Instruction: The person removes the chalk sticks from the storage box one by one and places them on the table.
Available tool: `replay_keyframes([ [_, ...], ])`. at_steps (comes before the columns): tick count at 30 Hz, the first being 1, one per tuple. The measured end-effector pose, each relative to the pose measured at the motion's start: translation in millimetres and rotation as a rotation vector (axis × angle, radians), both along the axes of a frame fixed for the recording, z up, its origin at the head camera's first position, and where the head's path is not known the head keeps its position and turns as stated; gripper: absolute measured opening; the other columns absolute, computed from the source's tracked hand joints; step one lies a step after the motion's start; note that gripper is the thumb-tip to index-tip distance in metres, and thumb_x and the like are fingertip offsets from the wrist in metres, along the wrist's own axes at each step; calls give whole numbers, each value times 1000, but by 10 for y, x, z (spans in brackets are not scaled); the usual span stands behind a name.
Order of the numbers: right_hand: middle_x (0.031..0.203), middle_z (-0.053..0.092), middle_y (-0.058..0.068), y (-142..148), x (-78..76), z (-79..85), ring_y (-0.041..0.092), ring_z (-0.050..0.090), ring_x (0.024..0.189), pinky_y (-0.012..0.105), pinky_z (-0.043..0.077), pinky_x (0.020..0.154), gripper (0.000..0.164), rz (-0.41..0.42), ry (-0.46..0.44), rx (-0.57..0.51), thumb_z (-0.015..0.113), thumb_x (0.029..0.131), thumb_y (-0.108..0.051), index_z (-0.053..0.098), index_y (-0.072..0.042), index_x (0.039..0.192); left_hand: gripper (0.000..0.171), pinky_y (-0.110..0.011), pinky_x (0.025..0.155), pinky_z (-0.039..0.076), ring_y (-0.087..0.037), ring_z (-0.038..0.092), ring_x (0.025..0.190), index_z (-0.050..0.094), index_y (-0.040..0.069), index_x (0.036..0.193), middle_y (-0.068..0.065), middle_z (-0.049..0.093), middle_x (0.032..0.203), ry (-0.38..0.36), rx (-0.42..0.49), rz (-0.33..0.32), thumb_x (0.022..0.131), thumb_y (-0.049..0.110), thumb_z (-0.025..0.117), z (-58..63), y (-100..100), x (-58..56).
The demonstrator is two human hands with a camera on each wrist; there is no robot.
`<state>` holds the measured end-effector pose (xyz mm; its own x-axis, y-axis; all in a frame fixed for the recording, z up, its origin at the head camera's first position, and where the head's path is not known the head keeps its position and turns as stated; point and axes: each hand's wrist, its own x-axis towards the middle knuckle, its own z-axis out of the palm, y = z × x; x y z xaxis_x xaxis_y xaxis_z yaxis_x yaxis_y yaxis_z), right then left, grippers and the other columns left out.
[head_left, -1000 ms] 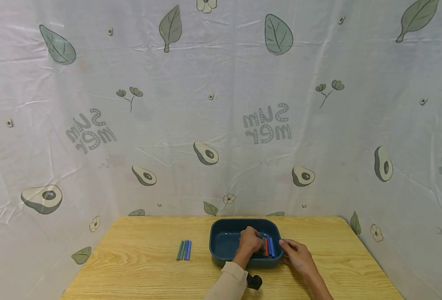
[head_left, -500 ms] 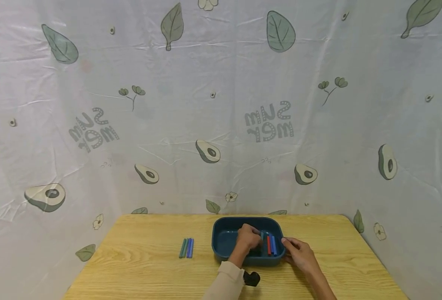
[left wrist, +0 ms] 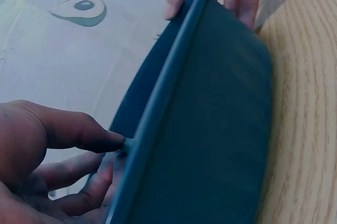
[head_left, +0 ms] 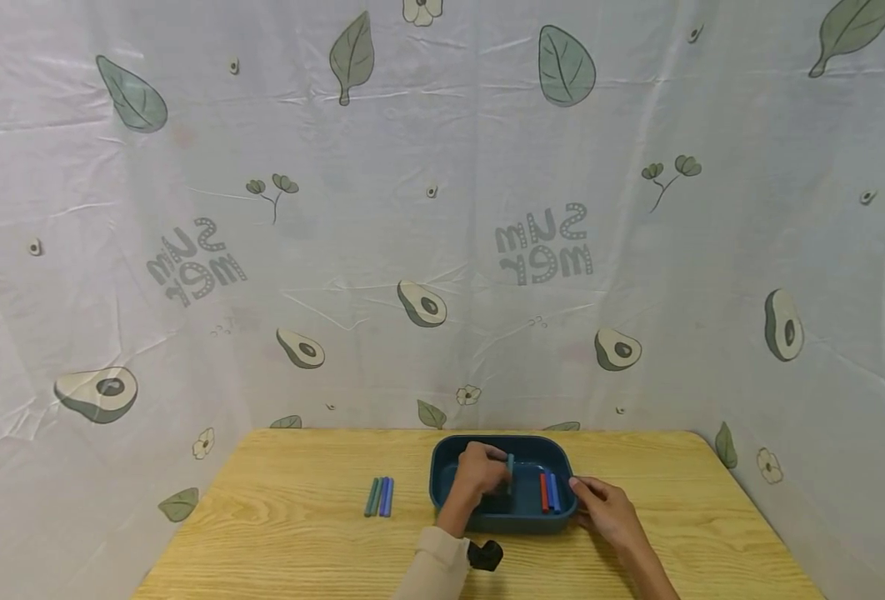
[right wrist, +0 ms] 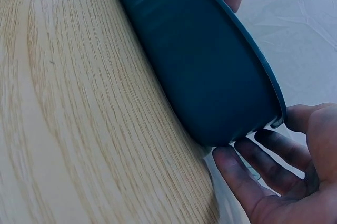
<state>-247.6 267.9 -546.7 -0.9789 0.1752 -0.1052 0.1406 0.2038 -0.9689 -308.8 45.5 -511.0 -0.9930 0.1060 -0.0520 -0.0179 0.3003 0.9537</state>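
Note:
A dark blue rectangular box (head_left: 525, 524) stands on the table. Inside it, my left hand (head_left: 478, 468) pinches a green stick (head_left: 511, 468) between thumb and fingers; only the stick's end shows in the left wrist view, behind the rim. At the box's right end lie a red stick (head_left: 543, 493) and blue sticks (head_left: 554, 493) side by side. My right hand (head_left: 611, 510) holds that end, thumb at the rim and fingertips against the outer wall (right wrist: 210, 92), as the right wrist view shows.
Left of the box, green sticks (head_left: 372, 497) and blue sticks (head_left: 387, 497) lie in a row on the wooden table (head_left: 300, 542). A patterned sheet (head_left: 360, 358) hangs behind the table and along both sides.
My left hand has moved left inside the box, taking the green stick away from the red and blue ones. The right hand stays at the box's right end.

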Motion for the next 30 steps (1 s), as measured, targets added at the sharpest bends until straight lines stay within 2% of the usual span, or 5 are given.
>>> replay_keyframes([
  [10,138,68,32,5,11,-5,27,77,111,39,67,84,56,7,1,-16,63,110,-31,58,12,146,37,-41,67,66,-23,76,74,77,-1,121,-14,77,101,-21,93,-68,84,-3,77,148,-307,47],
  [21,141,65,34,5,19,-3,29,76,113,40,67,84,53,15,10,-31,61,111,-27,57,13,146,42,-41,67,64,-14,65,67,75,-4,124,-8,75,90,16,124,-14,82,-4,72,153,-591,32],
  [30,141,66,32,4,13,-22,30,76,115,40,67,85,56,14,0,-4,62,111,-31,57,11,147,44,-36,67,63,-16,68,73,75,-4,125,-11,75,99,7,131,34,81,-2,71,200,-785,41],
])
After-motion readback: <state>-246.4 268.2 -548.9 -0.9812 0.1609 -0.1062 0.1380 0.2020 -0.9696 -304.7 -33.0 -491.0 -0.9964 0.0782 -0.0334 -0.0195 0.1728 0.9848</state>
